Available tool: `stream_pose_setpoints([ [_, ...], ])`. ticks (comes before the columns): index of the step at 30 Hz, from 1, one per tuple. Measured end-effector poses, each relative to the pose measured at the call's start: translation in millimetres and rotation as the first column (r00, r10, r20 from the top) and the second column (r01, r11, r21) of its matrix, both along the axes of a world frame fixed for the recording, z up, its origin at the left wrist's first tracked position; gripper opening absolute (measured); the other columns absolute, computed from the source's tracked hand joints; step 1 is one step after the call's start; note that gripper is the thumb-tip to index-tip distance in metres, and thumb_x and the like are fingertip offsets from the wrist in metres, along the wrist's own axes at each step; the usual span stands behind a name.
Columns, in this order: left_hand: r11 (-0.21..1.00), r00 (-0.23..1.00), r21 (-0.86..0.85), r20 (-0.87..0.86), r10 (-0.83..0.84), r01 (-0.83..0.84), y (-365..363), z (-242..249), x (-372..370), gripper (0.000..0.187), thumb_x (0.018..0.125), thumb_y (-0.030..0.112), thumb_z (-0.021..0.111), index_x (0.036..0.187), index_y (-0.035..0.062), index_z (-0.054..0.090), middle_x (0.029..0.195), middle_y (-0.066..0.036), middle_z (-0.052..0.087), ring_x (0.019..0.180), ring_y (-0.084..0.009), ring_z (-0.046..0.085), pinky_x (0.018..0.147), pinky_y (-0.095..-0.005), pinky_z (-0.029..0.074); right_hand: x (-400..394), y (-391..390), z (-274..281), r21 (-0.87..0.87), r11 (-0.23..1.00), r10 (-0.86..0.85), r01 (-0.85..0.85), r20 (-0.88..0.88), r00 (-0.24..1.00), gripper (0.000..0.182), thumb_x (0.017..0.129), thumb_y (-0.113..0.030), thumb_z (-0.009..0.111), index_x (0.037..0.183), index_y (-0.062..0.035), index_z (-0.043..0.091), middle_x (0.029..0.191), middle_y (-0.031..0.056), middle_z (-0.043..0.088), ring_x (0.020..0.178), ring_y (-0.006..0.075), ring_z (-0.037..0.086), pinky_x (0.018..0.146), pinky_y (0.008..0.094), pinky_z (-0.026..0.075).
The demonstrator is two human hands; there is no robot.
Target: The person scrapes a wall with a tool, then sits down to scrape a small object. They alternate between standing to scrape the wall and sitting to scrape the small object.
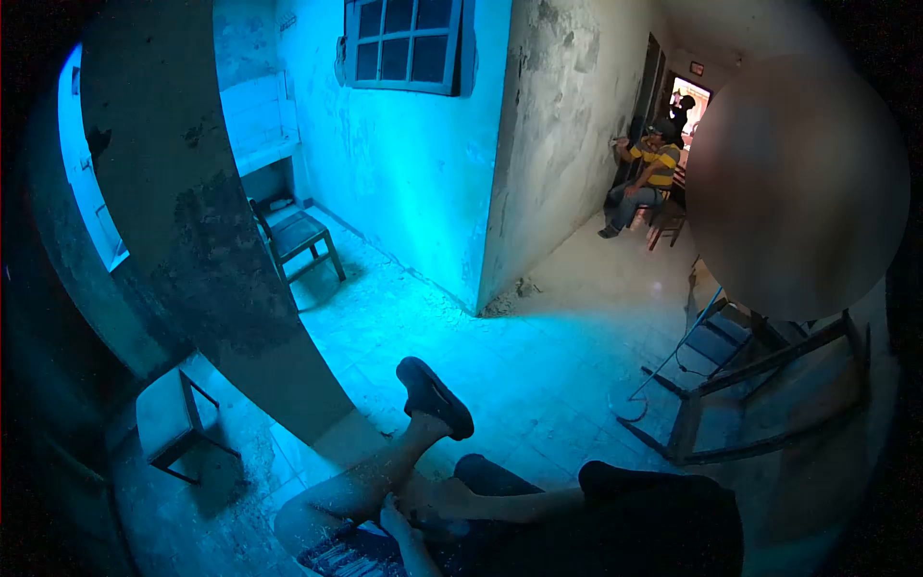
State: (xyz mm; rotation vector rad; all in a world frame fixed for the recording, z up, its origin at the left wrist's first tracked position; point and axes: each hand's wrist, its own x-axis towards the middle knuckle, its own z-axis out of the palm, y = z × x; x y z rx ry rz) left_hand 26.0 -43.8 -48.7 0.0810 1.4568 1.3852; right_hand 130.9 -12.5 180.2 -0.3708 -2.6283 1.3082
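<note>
My left hand (395,520) is at the bottom of the head view, close beside my bent bare leg (361,489) and ripped dark shorts (351,555). Reaching in from the right, my right hand (435,500) lies against the lower leg, right by the left hand. Dim light blurs the fingers of both hands, and no held object can be made out. A dark shoe (435,397) is on the raised foot.
A chair (301,234) stands by the blue-lit wall, a stool (165,417) at lower left. A wooden frame (769,361) leans at right. Beyond the wall corner (486,288), a person in a striped shirt (660,165) sits. A large blur covers the upper right.
</note>
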Motion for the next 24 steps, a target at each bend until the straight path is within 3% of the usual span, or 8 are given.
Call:
stream_pose_setpoints([
  [2, 1.0, 0.999, 0.009, -0.04, -0.025, 0.026, 1.0, -8.7, -1.8, 0.027, 0.077, 0.021, 0.049, 0.094, 0.0019, 0.056, 0.086, -0.008, 0.055, 0.075, -0.0175, 0.051, 0.06, -0.0277, 0.042, 4.6, -2.3, 5.6, -0.009, 1.0, 0.003, -0.003, -0.027, 1.0, 0.029, 0.068, -0.029, 0.062, 0.09, -0.0109, 0.056, 0.084, 0.0112, 0.052, 0.076, 0.0265, 0.051, 0.061, 0.0391, 0.041],
  [4, 0.999, 0.999, -0.023, -0.033, 0.03, -0.031, -0.3, 8.5, 2.3, 0.022, 0.079, 0.021, 0.049, 0.085, 0.0, 0.053, 0.08, -0.009, 0.052, 0.059, -0.0164, 0.051, 0.048, -0.0274, 0.041, -1.3, -0.6, 10.4, -0.016, 1.0, 0.003, -0.004, -0.05, 0.999, 0.029, 0.068, -0.029, 0.061, 0.09, -0.0107, 0.056, 0.083, 0.0113, 0.052, 0.076, 0.0266, 0.051, 0.061, 0.0391, 0.04],
  [5, 0.999, 0.999, -0.024, -0.031, 0.026, -0.026, -1.8, 10.0, 2.7, 0.022, 0.079, 0.021, 0.049, 0.085, 0.0, 0.053, 0.08, -0.009, 0.052, 0.059, -0.0164, 0.051, 0.048, -0.0274, 0.041, -2.9, 1.3, 13.8, -0.02, 1.0, 0.007, -0.008, -0.06, 0.998, 0.028, 0.068, -0.029, 0.061, 0.09, -0.0107, 0.056, 0.083, 0.0113, 0.052, 0.076, 0.0266, 0.051, 0.061, 0.039, 0.04],
  [7, 0.986, 0.985, -0.029, 0.062, -0.163, 0.166, -5.0, 11.3, 3.4, 0.027, 0.08, 0.029, 0.048, 0.094, 0.0071, 0.056, 0.082, -0.006, 0.055, 0.064, -0.0147, 0.051, 0.054, -0.0272, 0.042, -4.7, 5.5, 21.0, -0.031, 0.999, 0.023, -0.026, -0.078, 0.997, 0.028, 0.069, -0.029, 0.061, 0.089, -0.0105, 0.056, 0.083, 0.0113, 0.052, 0.076, 0.0267, 0.051, 0.061, 0.039, 0.04],
  [24, 0.959, 0.859, 0.132, 0.426, -0.284, 0.252, -9.0, 41.7, 14.4, 0.035, 0.082, 0.044, 0.043, 0.099, 0.0157, 0.051, 0.077, 0.0, 0.053, 0.05, -0.0091, 0.044, 0.046, -0.0248, 0.039, -15.1, -5.0, 51.5, -0.045, 0.982, 0.168, -0.185, -0.25, 0.954, 0.026, 0.071, -0.029, 0.06, 0.088, -0.0091, 0.056, 0.082, 0.0116, 0.051, 0.076, 0.0272, 0.05, 0.062, 0.0387, 0.039],
])
